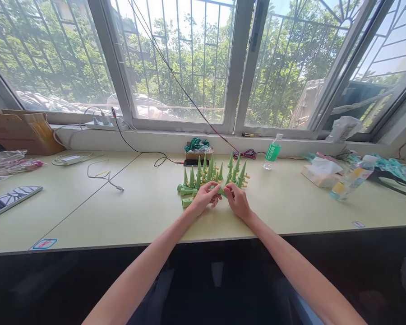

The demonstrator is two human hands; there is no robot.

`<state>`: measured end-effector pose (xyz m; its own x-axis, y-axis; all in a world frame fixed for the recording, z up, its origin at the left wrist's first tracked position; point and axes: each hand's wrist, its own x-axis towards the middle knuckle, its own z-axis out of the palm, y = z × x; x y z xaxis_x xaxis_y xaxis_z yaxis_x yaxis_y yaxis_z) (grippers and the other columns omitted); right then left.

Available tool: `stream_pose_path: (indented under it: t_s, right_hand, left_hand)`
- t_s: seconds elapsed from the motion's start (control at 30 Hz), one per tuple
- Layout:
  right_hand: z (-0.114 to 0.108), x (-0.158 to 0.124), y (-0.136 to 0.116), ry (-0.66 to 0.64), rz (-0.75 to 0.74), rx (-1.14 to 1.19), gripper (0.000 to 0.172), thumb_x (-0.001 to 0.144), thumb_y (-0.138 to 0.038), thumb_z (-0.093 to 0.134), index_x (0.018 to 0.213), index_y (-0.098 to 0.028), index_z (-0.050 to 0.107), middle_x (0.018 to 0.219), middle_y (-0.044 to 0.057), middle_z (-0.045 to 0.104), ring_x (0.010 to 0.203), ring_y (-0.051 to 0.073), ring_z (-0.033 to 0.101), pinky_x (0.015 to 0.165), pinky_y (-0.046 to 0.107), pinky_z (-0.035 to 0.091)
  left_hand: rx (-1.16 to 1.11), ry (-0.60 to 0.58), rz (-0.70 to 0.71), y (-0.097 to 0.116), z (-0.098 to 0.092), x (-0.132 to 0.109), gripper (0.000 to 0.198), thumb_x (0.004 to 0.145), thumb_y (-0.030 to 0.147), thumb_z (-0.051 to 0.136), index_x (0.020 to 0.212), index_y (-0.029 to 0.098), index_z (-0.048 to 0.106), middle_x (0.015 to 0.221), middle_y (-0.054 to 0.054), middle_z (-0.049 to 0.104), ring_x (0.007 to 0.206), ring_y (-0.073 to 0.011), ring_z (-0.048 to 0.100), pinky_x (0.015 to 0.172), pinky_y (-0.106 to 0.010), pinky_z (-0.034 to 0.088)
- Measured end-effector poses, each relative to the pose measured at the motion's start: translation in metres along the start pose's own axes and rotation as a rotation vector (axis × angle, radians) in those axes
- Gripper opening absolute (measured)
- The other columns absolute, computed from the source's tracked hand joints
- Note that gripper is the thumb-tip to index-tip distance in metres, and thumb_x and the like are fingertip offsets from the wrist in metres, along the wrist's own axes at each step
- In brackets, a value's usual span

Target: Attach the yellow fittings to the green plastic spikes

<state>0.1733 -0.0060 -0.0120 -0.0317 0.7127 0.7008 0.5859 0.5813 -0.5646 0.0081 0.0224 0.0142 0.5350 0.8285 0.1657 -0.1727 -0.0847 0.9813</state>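
Observation:
My left hand [205, 197] and my right hand [237, 201] meet near the front of the table. Both have their fingers closed on a small green plastic piece [222, 192], mostly hidden by the fingers. Behind them stand several green pointed cones [199, 169] with small yellow pegs sticking out among them. A smaller group of cones [236, 169] is upright just beyond my right hand. Beside my left hand, green tubular pieces [186, 203] lie on their sides, partly covered by the hand.
On the pale table [149, 203] a phone [196, 162] lies behind the cones, before a small box of green material [198, 146]. To the right are a green-labelled bottle [273, 152], a tissue box [321, 172] and another bottle [353, 178]. A grey cable [104, 176] lies left.

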Motion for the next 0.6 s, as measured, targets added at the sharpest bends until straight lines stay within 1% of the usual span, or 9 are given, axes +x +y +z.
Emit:
stream_pose_path:
  t_s: [0.1, 0.3, 0.43, 0.5, 0.6]
  right_hand:
    - [-0.0001, 0.0003, -0.0008, 0.002, 0.006, 0.006, 0.025, 0.098, -0.04, 0.043, 0.09, -0.019, 0.054, 0.073, 0.0, 0.058, 0.052, 0.01, 0.045, 0.054, 0.024, 0.035]
    - [0.0007, 0.0003, 0.0003, -0.025, -0.016, 0.038, 0.022, 0.097, -0.038, 0.045, 0.096, -0.02, 0.056, 0.08, 0.002, 0.063, 0.054, 0.011, 0.05, 0.056, 0.025, 0.039]
    - [0.0016, -0.0002, 0.0014, -0.05, -0.036, 0.042, 0.017, 0.096, -0.035, 0.048, 0.099, -0.02, 0.056, 0.082, 0.002, 0.065, 0.055, 0.012, 0.051, 0.057, 0.025, 0.041]
    - [0.0018, -0.0005, 0.0011, -0.056, -0.038, 0.035, 0.016, 0.096, -0.034, 0.048, 0.1, -0.02, 0.055, 0.081, 0.002, 0.064, 0.055, 0.012, 0.051, 0.057, 0.025, 0.04]
    - [0.0018, -0.0009, -0.0004, -0.059, -0.037, 0.028, 0.016, 0.096, -0.033, 0.047, 0.101, -0.02, 0.054, 0.08, 0.002, 0.063, 0.056, 0.012, 0.05, 0.056, 0.025, 0.04]
  left_hand:
    - [-0.02, 0.029, 0.031, -0.0005, -0.0005, 0.0015, 0.051, 0.076, 0.059, 0.067, 0.099, 0.017, 0.051, 0.063, -0.001, 0.064, 0.04, -0.0079, 0.049, 0.039, -0.02, 0.038]
    - [-0.079, 0.081, -0.009, 0.0002, 0.0001, 0.0024, 0.049, 0.08, 0.065, 0.058, 0.09, 0.018, 0.048, 0.061, -0.001, 0.063, 0.039, -0.0097, 0.051, 0.037, -0.021, 0.038]
    - [-0.032, 0.109, -0.036, 0.0022, 0.0005, 0.0005, 0.043, 0.079, 0.058, 0.063, 0.084, 0.018, 0.046, 0.06, 0.001, 0.061, 0.039, -0.0082, 0.05, 0.038, -0.019, 0.039]
    - [-0.019, 0.108, -0.046, 0.0029, 0.0003, -0.0002, 0.041, 0.079, 0.054, 0.067, 0.083, 0.019, 0.046, 0.058, 0.002, 0.06, 0.039, -0.0079, 0.05, 0.039, -0.018, 0.039]
    - [-0.027, 0.097, -0.047, 0.0032, -0.0002, -0.0002, 0.04, 0.079, 0.053, 0.067, 0.084, 0.019, 0.046, 0.059, 0.002, 0.06, 0.04, -0.008, 0.05, 0.039, -0.018, 0.039]
